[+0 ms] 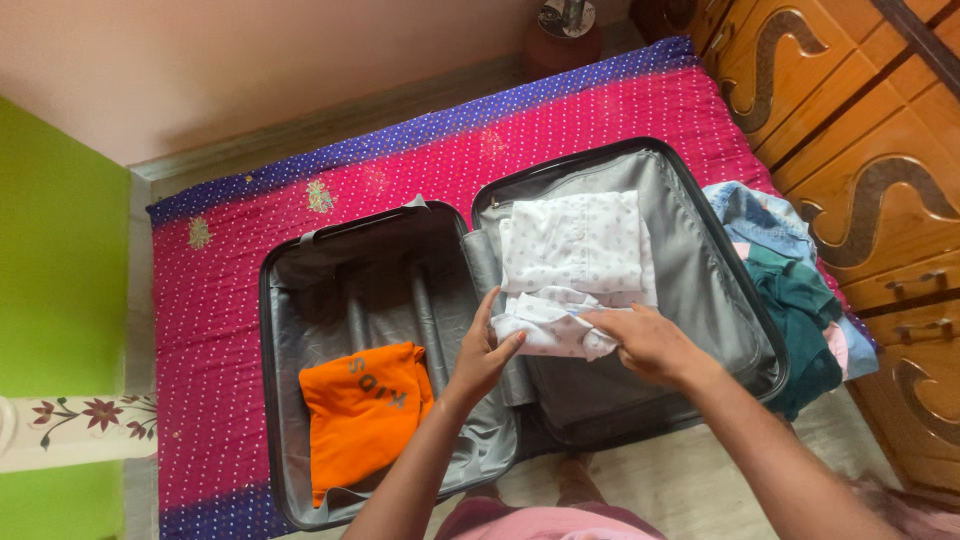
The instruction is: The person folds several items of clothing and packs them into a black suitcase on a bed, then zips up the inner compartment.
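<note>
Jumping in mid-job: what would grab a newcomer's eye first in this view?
The open grey suitcase lies flat on a bright pink dotted bedspread and fills the middle of the view. In its left half lies a folded orange garment. In its right half both hands, left hand and right hand, press on a stack of folded white clothes, with a pile of blue and teal clothes just outside it.

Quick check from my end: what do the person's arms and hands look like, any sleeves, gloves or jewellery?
Both forearms are bare up to the frame edge, with no sleeves in view. The left hand and right hand wear no gloves, and no rings, watch or bracelets show on the fingers or wrists. A pink garment shows at the bottom edge, on the person's body.
</note>
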